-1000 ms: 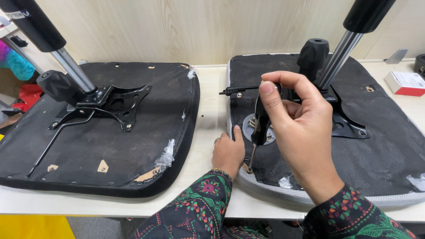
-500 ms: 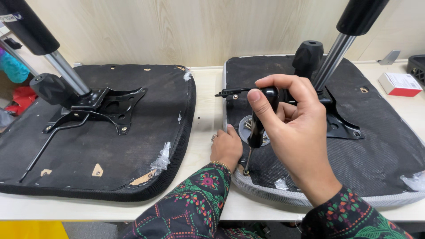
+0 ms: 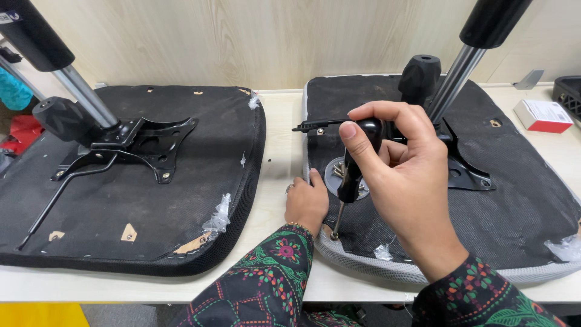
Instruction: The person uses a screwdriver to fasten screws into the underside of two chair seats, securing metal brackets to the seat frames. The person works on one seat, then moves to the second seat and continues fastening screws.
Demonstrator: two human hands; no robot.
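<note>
My right hand (image 3: pixel 399 175) grips the black handle of a screwdriver (image 3: pixel 351 175), held upright with its tip on a screw (image 3: pixel 333 235) near the front left corner of the right chair seat (image 3: pixel 514 212), which lies upside down. My left hand (image 3: pixel 307 203) rests on that seat's left edge beside the screwdriver shaft, fingers curled on the fabric. A small round dish with loose screws (image 3: pixel 342 175) sits on the seat just behind the screwdriver. The seat's black metal mechanism and gas cylinder (image 3: pixel 454 79) rise behind my right hand.
A second upturned chair seat (image 3: pixel 121 200) with its own black mechanism and cylinder (image 3: pixel 78 91) lies on the left of the white table (image 3: pixel 281 121). A small red and white box (image 3: pixel 543 115) sits at the far right. A wood-panel wall stands behind.
My right hand has turned slightly on the screwdriver handle. The view has shifted a little; my left hand stays at the seat's edge.
</note>
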